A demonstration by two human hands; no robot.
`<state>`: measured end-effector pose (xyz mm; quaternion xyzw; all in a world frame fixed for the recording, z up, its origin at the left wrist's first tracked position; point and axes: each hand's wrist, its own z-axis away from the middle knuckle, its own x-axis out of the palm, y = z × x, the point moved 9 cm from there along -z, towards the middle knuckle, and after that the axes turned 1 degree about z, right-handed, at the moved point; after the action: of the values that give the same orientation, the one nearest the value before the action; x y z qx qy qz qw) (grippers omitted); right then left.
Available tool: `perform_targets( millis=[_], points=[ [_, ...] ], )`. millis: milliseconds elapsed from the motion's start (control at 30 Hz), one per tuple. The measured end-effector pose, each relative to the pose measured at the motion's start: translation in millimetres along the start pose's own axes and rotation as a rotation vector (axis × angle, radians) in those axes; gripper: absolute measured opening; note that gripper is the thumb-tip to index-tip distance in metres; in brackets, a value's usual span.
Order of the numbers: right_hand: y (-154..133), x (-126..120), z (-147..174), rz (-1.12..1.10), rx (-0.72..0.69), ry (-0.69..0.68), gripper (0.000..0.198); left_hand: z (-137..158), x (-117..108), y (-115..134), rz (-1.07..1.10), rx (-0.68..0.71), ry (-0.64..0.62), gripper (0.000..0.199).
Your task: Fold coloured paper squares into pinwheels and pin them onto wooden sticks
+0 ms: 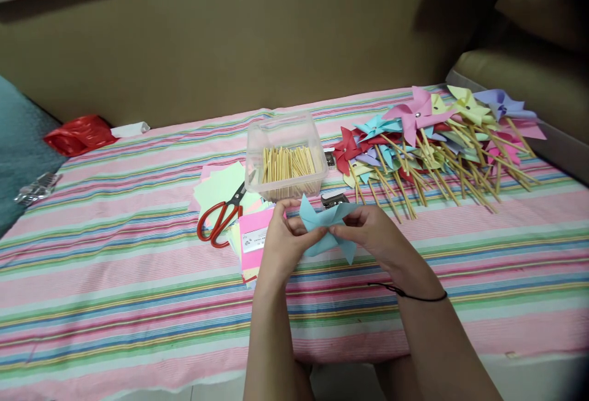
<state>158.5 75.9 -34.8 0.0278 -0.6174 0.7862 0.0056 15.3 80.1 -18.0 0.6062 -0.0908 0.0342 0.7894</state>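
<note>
A light blue paper pinwheel [329,243] is held up between my two hands, its corners folded in toward the middle. My left hand [286,238] grips its left side, thumb pressed near the centre. From the right, my right hand [368,232] pinches the paper, with thumb and fingertips at the centre too. No stick shows on this pinwheel. Just beyond it lies a small box of metal pins [335,200], partly covered by the paper. Behind my hands stands a clear plastic box [322,165] with many short wooden sticks [288,165] inside.
Red-handled scissors [221,220] lie on coloured paper sheets [216,189], beside a pink paper pack [252,260]. Finished pinwheels [416,116] on sticks are heaped at right. A red plastic bag [83,135] and a clear wrapper [39,188] sit left on the striped cloth [138,266].
</note>
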Motion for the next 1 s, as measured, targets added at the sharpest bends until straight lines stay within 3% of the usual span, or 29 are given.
perform_targets(
  millis=[333,467,533,667,767,1000],
  points=[
    [-2,4,1,0.012,0.003,-0.022,0.011,-2,-9,-2,-0.007,-0.011,0.085,0.058],
    [-16,-5,-1,0.019,-0.116,0.116,0.018,0,-25,4,0.091,-0.021,0.196,0.066],
    [-22,-20,0,0.138,-0.196,0.281,0.018,2,-39,10,0.184,0.008,0.274,0.068],
    [-35,-32,0,0.661,-0.410,0.517,0.009,5,-65,22,0.272,0.104,0.393,0.056],
    [-28,-26,-8,0.888,-0.459,0.533,0.014,6,-74,24,0.277,0.128,0.419,0.051],
    [-15,-18,-21,0.998,-0.416,0.568,0.016,5,-68,22,0.283,0.125,0.363,0.049]
  ],
)
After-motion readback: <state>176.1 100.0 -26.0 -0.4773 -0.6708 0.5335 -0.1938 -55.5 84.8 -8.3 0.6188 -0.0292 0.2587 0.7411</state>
